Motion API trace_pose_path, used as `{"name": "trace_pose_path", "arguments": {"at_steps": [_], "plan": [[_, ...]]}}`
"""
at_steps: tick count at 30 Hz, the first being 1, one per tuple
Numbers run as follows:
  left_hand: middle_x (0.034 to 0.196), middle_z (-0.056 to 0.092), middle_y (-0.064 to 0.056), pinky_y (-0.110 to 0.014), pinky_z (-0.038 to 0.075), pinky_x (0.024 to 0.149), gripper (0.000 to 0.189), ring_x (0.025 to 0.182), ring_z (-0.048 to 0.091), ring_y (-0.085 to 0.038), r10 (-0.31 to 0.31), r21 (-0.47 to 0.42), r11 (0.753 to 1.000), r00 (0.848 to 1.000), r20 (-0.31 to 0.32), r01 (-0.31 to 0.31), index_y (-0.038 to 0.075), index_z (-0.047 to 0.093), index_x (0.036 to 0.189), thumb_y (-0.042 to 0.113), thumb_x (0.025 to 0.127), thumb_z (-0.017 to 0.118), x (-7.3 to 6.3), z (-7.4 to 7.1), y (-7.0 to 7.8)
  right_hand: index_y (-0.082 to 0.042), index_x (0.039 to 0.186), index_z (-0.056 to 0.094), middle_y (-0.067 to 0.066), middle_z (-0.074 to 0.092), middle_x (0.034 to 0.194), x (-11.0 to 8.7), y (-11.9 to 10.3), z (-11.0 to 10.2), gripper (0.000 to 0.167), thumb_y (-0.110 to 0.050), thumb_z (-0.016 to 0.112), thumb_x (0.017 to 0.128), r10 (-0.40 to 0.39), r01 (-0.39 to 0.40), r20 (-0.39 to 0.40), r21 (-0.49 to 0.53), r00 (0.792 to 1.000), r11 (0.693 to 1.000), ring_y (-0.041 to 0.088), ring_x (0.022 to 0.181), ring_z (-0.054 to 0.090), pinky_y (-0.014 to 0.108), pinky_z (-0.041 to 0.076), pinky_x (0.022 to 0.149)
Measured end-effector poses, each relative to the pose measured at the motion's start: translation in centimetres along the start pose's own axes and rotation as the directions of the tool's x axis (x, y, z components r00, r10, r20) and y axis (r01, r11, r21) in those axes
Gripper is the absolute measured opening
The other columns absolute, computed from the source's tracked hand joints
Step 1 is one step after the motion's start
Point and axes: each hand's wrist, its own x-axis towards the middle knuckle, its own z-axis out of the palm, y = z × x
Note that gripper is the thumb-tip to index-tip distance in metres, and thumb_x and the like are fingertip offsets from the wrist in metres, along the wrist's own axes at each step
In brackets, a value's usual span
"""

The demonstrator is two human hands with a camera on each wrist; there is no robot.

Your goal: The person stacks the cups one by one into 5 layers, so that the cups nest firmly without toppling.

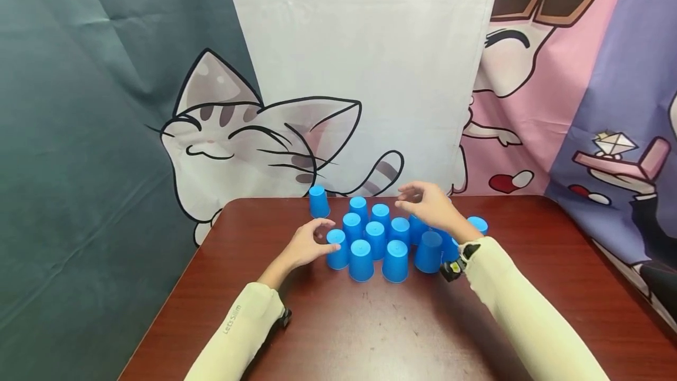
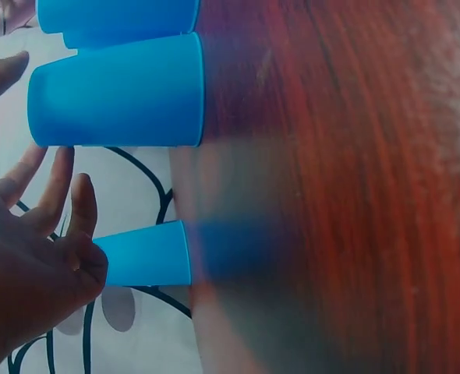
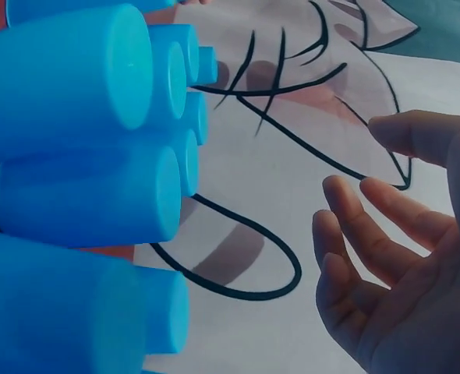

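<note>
Cups [image 1: 361, 263] stand upside down on our table [image 1: 328, 328] — we seem to be arranging them. Our left hand [image 1: 304, 246] spreads its fingers beside the near-left cup [image 1: 337, 260], contact unclear; our right hand [image 1: 431, 207] hangs empty, fingers loosely spread — next probably calls for a gentle grip.

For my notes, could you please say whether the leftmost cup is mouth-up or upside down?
Upside down: the leftmost cup shows its narrower, closed end on top.
</note>
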Motion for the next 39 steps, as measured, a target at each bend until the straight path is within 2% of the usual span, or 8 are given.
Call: {"name": "trace_pose_path", "arguments": {"at_steps": [3, 9, 16, 19, 28, 31, 37, 39], "plan": [[0.126, 0.063, -0.004, -0.039, 0.055, 0.077, 0.056, 0.103, 0.056, -0.022, -0.007, 0.011, 1.0, 1.0, -0.005, 0.007, 0.018, 0.061, 0.13, 0.036, 0.082, 0.081, -0.1, 0.1, -0.2, -0.002, 0.124, 0.063, 0.016, 0.07, 0.112, 1.6, -0.3, 0.5, 0.038, -0.022, 0.071, 0.092, -0.012, 0.013, 0.026, -0.012, 1.0, 1.0, 0.036, 0.104, 0.067, 0.048, 0.057, 0.083], [0.116, 0.065, -0.004, -0.036, 0.054, 0.072, 0.055, 0.097, 0.056, -0.021, -0.022, 0.037, 0.999, 1.0, -0.021, 0.023, 0.016, 0.062, 0.128, 0.036, 0.081, 0.082, -0.2, 0.3, -0.7, -0.001, 0.123, 0.063, 0.016, 0.069, 0.113, 4.6, -0.7, 2.2, 0.04, -0.023, 0.073, 0.09, 0.014, -0.01, 0.088, -0.054, 0.996, 0.998, 0.034, 0.105, 0.067, 0.048, 0.054, 0.089], [0.124, 0.065, -0.004, -0.046, 0.056, 0.082, 0.055, 0.11, 0.06, -0.024, -0.024, 0.133, 0.991, 0.999, -0.023, 0.026, 0.017, 0.063, 0.127, 0.041, 0.081, 0.081, -0.2, 0.2, -0.9, -0.002, 0.123, 0.063, 0.017, 0.068, 0.118, 7.4, -0.8, 3.7, 0.039, -0.021, 0.073, 0.091, 0.067, -0.056, 0.16, -0.073, 0.985, 0.996, 0.034, 0.11, 0.064, 0.048, 0.053, 0.092], [0.124, 0.065, -0.004, -0.049, 0.055, 0.083, 0.055, 0.111, 0.059, -0.026, -0.026, 0.159, 0.987, 0.999, -0.02, 0.029, 0.017, 0.063, 0.127, 0.042, 0.081, 0.08, -0.2, 0.2, -0.8, -0.002, 0.125, 0.062, 0.017, 0.068, 0.119, 8.3, -0.5, 4.4, 0.04, -0.021, 0.073, 0.091, 0.079, -0.065, 0.198, -0.075, 0.977, 0.995, 0.034, 0.112, 0.063, 0.048, 0.053, 0.093], [0.112, 0.066, -0.002, -0.037, 0.055, 0.071, 0.055, 0.095, 0.058, -0.019, -0.028, 0.127, 0.991, 0.999, -0.016, 0.03, 0.017, 0.063, 0.127, 0.042, 0.081, 0.081, 0.0, 0.5, -0.7, 0.001, 0.124, 0.064, 0.017, 0.069, 0.118, 10.6, 0.9, 5.7, 0.045, -0.014, 0.079, 0.084, 0.081, -0.053, 0.276, -0.109, 0.958, 0.993, 0.033, 0.111, 0.065, 0.046, 0.052, 0.094], [0.112, 0.065, -0.001, -0.036, 0.054, 0.07, 0.056, 0.095, 0.057, -0.018, -0.025, 0.133, 0.991, 1.0, -0.012, 0.027, 0.018, 0.063, 0.127, 0.043, 0.081, 0.08, 0.1, 0.5, -0.6, 0.003, 0.126, 0.063, 0.018, 0.068, 0.12, 11.1, 1.5, 5.7, 0.047, -0.011, 0.079, 0.084, 0.099, -0.066, 0.309, -0.116, 0.946, 0.991, 0.034, 0.113, 0.064, 0.046, 0.051, 0.095], [0.109, 0.065, 0.0, -0.034, 0.053, 0.068, 0.056, 0.093, 0.057, -0.017, -0.029, 0.147, 0.989, 1.0, 0.002, 0.029, 0.017, 0.062, 0.128, 0.043, 0.081, 0.08, 0.1, 0.4, -0.6, 0.002, 0.133, 0.057, 0.02, 0.063, 0.129, 11.8, 2.1, 6.1, 0.055, -0.013, 0.079, 0.085, 0.132, -0.095, 0.411, -0.111, 0.902, 0.989, 0.038, 0.122, 0.058, 0.051, 0.046, 0.102], [0.107, 0.065, 0.0, -0.033, 0.053, 0.067, 0.056, 0.091, 0.057, -0.017, -0.029, 0.142, 0.989, 1.0, 0.001, 0.029, 0.017, 0.062, 0.128, 0.043, 0.081, 0.08, 0.0, 0.4, -0.5, 0.003, 0.134, 0.057, 0.021, 0.062, 0.13, 12.0, 2.2, 6.4, 0.056, -0.012, 0.08, 0.084, 0.137, -0.098, 0.422, -0.114, 0.896, 0.989, 0.038, 0.123, 0.056, 0.051, 0.045, 0.103]]}}
